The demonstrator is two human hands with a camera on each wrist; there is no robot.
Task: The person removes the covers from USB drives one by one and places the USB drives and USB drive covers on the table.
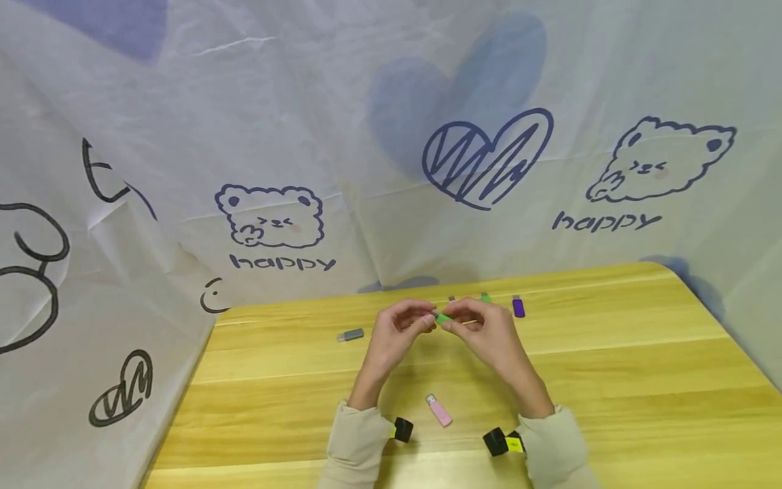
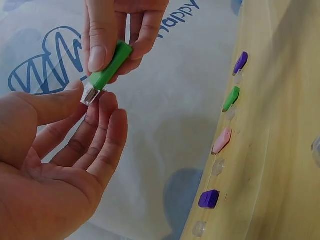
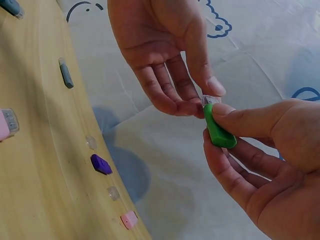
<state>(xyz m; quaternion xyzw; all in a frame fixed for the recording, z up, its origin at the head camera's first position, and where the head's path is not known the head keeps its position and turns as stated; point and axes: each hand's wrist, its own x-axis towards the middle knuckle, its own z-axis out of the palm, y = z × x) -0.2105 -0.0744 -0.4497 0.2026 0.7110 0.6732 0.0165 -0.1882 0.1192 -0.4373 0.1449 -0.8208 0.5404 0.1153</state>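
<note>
A green USB stick [image 1: 442, 318] is held up between both hands, over the table's far part. My right hand [image 1: 489, 333] pinches its green body [image 3: 220, 134] between thumb and fingers. From the other side, my left hand [image 1: 394, 336] pinches the see-through cap [image 2: 89, 94] at the connector end, thumb on one side and fingertips on the other. In the right wrist view the cap sits against the green body, over the connector. The left hand's other fingers [image 2: 111, 135] are loosely bent beside it.
On the wooden table [image 1: 275, 387] lie a pink USB stick [image 1: 438, 411] between the forearms, a grey one [image 1: 351, 335] to the left and a purple one [image 1: 518, 307] near the back edge. Clear caps [image 2: 218, 166] lie by several sticks. A printed cloth [image 1: 342, 136] hangs behind.
</note>
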